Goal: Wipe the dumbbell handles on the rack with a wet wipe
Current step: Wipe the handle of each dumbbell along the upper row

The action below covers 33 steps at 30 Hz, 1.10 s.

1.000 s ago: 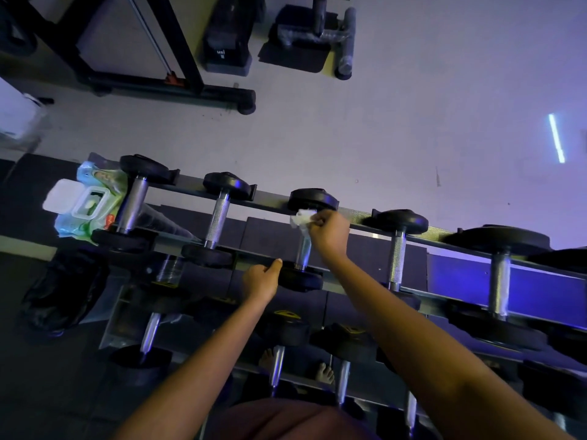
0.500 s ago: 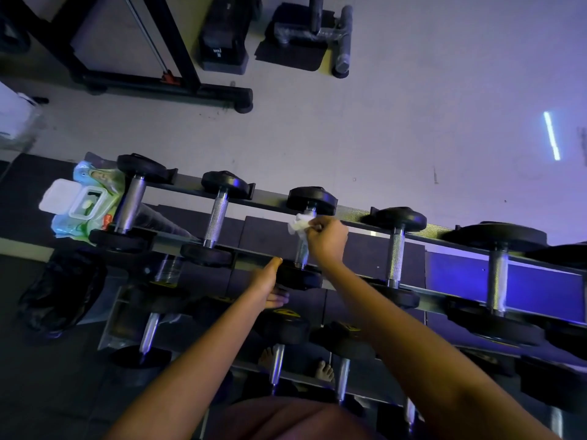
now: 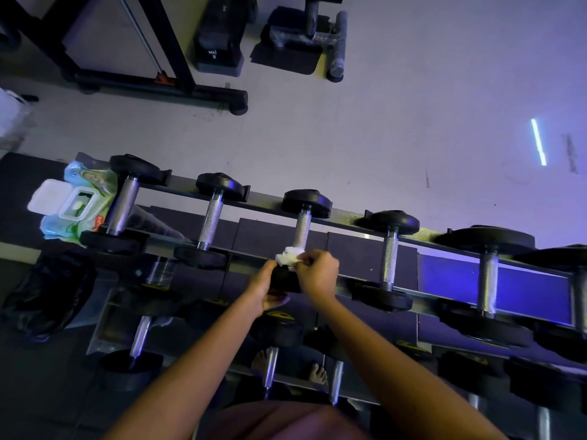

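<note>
Here the right hand (image 3: 317,274) pinches a crumpled white wet wipe (image 3: 288,255) at the near end of the third dumbbell's knurled steel handle (image 3: 301,228) while the left hand (image 3: 265,289) grips its near black head, so the next move probably calls for shifting to the fourth dumbbell's handle (image 3: 390,258).

Single head-worn wide-angle view, looking steeply down and forward over the dumbbell rack (image 3: 349,217). Both forearms enter from the bottom edge; the rack's top tier runs diagonally across mid-frame, close to the camera. Pale floor (image 3: 413,106) fills the upper half. Straight edges bend near the borders. No second view.
</note>
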### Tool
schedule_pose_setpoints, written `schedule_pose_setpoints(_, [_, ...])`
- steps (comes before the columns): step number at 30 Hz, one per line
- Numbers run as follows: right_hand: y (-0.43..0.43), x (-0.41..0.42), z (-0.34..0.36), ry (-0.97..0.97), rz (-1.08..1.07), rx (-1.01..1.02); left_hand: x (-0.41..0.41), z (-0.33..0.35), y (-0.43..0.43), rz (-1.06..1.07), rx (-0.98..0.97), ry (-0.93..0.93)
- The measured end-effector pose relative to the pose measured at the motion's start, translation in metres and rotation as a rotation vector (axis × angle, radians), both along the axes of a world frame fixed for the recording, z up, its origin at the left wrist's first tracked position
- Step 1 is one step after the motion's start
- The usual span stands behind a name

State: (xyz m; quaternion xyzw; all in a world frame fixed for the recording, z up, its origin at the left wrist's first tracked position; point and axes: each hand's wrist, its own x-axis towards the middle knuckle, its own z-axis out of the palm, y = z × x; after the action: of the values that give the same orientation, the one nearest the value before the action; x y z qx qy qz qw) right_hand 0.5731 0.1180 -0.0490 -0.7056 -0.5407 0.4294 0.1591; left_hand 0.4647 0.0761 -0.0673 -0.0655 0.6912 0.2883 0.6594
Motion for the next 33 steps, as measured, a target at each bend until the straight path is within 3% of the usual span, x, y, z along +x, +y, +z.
schedule_pose_setpoints(9, [0.063,-0.013,0.003,0.01,-0.089,0.037,-0.002,0.004,-0.003,0.075,-0.002,-0.019])
schedule_pose_setpoints(13, [0.088,-0.015,0.005,-0.026,-0.055,0.055,-0.004,0.007,-0.003,0.17,-0.007,-0.155])
schedule_pose_setpoints(22, [0.014,0.002,-0.002,-0.004,0.067,0.002,-0.001,0.002,0.006,0.22,0.01,-0.435])
schedule_pose_setpoints(26, [0.006,0.004,-0.002,0.008,0.033,-0.02,0.005,0.008,0.009,0.231,0.045,-0.406])
schedule_pose_setpoints(33, [0.021,0.001,-0.002,0.02,-0.009,0.055,0.049,0.009,0.006,0.374,0.049,-0.071])
